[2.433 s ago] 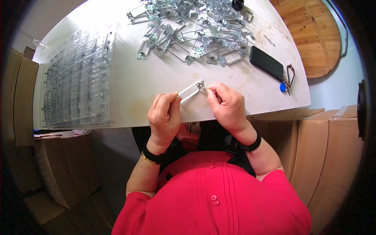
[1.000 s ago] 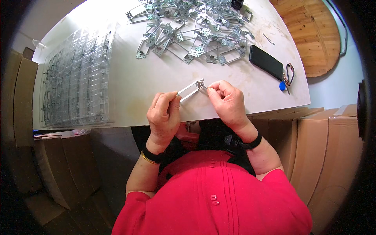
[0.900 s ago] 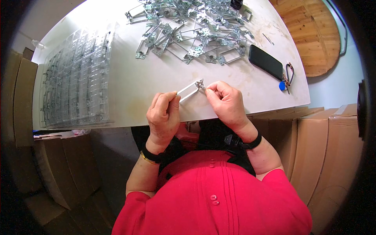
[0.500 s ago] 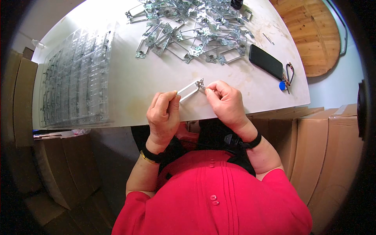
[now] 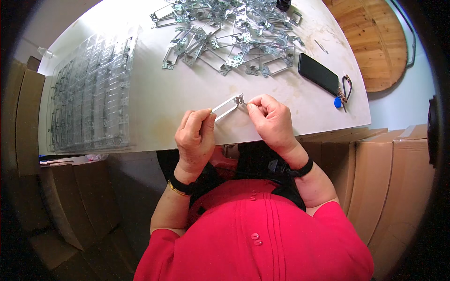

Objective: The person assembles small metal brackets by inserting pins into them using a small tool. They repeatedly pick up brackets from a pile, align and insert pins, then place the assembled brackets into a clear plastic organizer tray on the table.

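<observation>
Above the table's near edge, a small metal bracket (image 5: 226,108) with two parallel bars is held up between my hands. My left hand (image 5: 194,136) pinches the left end of its bars between thumb and fingers. At its right end sits a flat plate with cut-outs. My right hand (image 5: 272,119) is closed in a pinch at that plate end, thumb against forefinger; the fingertips hide just what they grip there. Farther back on the table lies a tangled heap of similar metal brackets (image 5: 234,40).
Stacked clear plastic trays (image 5: 93,89) holding metal parts stand at the left of the white table (image 5: 159,107). A black phone (image 5: 318,74) and a key ring with a blue tag (image 5: 338,102) lie at the right. Cardboard boxes (image 5: 393,173) flank both sides.
My right hand has shifted very slightly at the plate end of the bracket. My left hand keeps its pinch in the same place.
</observation>
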A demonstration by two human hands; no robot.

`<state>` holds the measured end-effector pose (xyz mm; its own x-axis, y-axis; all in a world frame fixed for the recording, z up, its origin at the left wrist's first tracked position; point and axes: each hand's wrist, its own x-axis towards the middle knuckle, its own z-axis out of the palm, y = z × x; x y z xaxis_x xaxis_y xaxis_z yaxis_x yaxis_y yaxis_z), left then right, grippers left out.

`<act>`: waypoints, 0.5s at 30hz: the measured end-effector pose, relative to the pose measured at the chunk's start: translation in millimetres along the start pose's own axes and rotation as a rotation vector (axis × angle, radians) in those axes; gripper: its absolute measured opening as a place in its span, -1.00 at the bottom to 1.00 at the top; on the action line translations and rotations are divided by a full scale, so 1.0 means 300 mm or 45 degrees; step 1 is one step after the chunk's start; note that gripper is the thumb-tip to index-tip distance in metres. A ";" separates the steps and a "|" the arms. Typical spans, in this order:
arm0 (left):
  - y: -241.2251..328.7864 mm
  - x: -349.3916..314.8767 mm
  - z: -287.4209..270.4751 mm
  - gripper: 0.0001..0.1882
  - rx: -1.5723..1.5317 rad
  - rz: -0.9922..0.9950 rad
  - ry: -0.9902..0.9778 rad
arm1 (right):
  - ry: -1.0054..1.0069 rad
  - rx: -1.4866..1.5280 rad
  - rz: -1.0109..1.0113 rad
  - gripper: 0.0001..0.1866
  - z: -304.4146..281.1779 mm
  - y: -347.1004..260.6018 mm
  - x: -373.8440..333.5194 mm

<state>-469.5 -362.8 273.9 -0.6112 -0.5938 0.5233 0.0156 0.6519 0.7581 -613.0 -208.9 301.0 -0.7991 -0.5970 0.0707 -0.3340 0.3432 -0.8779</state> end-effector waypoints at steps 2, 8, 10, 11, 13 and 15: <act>-0.002 0.001 0.002 -0.89 -0.001 0.012 0.002 | 0.002 0.007 0.014 -0.89 0.001 0.003 0.000; -0.005 0.000 0.004 -0.89 -0.006 0.005 0.005 | 0.006 -0.012 -0.003 -0.90 0.002 -0.003 -0.002; -0.005 0.001 0.004 -0.89 -0.004 0.012 0.004 | 0.006 0.045 0.042 -0.89 -0.001 0.008 0.005; -0.005 0.001 0.004 -0.89 -0.004 0.016 0.004 | -0.004 0.011 0.023 -0.89 -0.001 0.005 0.004; -0.004 0.001 0.003 -0.89 -0.003 0.011 0.006 | -0.024 -0.057 -0.017 -0.89 -0.001 -0.002 0.000; -0.001 0.002 0.002 -0.90 -0.005 0.005 0.003 | -0.005 0.007 0.001 -0.88 0.000 0.008 0.004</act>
<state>-470.4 -363.1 273.8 -0.6090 -0.5927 0.5270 0.0209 0.6522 0.7577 -614.8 -208.8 298.8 -0.7971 -0.6000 0.0682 -0.3309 0.3396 -0.8804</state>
